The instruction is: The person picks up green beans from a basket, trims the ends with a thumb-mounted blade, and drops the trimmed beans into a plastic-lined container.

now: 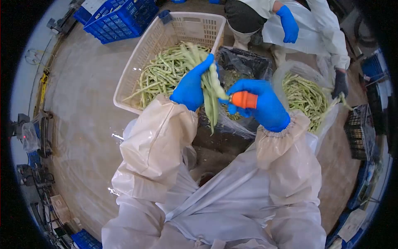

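Note:
In a blue glove, my left hand [191,88] is closed round a bunch of long green beans [210,93], which hangs down past the fingers. My right hand [265,103], also blue-gloved, grips a small tool with an orange handle [244,99] close beside the bunch; the tool's tip is too small to make out. Behind my left hand stands a white crate [128,79] with a heap of green beans [166,68] in it. A container lined with black plastic [248,60] lies beyond and below my hands, with green scraps inside.
At the right, a clear plastic bag [278,74] holds more beans [304,97]. A co-worker [298,37] wears one blue glove and one dark glove, the dark one by the bag. Blue crates [120,25] stand at the upper left; a black crate [360,133] is far right.

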A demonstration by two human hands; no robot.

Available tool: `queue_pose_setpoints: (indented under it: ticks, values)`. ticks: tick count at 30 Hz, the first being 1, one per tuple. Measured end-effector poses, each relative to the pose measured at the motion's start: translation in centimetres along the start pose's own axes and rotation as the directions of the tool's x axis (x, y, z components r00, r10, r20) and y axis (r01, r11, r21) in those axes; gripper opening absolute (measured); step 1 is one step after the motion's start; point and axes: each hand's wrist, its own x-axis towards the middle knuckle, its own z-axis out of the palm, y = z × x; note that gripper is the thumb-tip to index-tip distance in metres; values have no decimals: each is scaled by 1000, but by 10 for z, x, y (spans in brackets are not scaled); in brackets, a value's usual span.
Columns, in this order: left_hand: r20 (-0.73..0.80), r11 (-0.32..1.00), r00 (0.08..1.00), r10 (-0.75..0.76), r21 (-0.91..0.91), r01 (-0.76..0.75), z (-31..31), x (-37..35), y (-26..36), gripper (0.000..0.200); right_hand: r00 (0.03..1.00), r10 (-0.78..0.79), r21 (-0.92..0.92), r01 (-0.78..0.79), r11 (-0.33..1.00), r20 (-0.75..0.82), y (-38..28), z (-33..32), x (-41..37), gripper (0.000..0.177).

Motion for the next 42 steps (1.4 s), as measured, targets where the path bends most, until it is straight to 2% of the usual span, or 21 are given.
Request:
queue_pose_setpoints:
  ticks: [1,3,6,7,9,12,13,16,19,23,26,29,34,36,37,40,42]
  values:
    - [73,995,992,-100,17,99,2,1,-2,24,999,-32,-87,35,996,41,3,2,1,13]
    - [69,988,991,-114,112,106,9,-1,-3,23,989,-84,-252,114,961,125,19,11,6,12]
    - [68,975,992,-107,200,91,13,-3,-3,24,931,-360,-612,248,751,-65,44,13,11,12]
    - [52,976,996,-75,207,63,13,-3,-3,24,918,-375,-648,208,733,-131,44,13,11,13]
    - [51,981,997,-50,190,39,16,-4,-1,25,874,-433,-688,174,705,-222,45,11,13,13]
    - [-19,959,1000,-17,283,22,26,-13,-5,27,791,-520,-713,157,683,-324,42,-1,17,13]
    - [55,930,998,-12,369,-9,26,-18,-4,28,759,-548,-717,158,679,-351,40,-7,19,13]
    - [42,903,998,-35,430,13,31,-20,-6,28,663,-650,-785,150,602,-371,42,-23,24,12]
    - [7,861,1000,5,508,-8,35,-26,-5,28,607,-653,-790,66,609,-453,41,-46,25,12]
    - [-30,885,998,58,463,-38,28,-20,-4,31,577,-683,-815,54,578,-447,35,-47,20,13]
    - [-15,921,1000,2,389,4,22,-22,0,34,557,-714,-826,84,558,-425,36,-43,18,13]
    - [126,861,988,-94,509,17,24,-23,2,35,542,-737,-846,87,527,-403,36,-44,19,13]
    - [112,818,971,-210,564,112,33,-29,-3,35,543,-776,-902,73,425,-322,39,-38,20,13]
    - [140,774,952,-271,620,129,35,-30,-4,36,520,-782,-908,24,417,-345,41,-41,21,12]
    - [101,780,943,-316,594,197,40,-33,-6,35,509,-784,-911,0,412,-355,40,-43,22,12]
    - [136,796,939,-316,577,184,43,-39,-3,35,455,-773,-884,-76,462,-443,35,-59,20,11]
    - [101,780,964,-244,611,133,43,-40,2,38,422,-752,-856,-144,496,-507,31,-72,17,13]
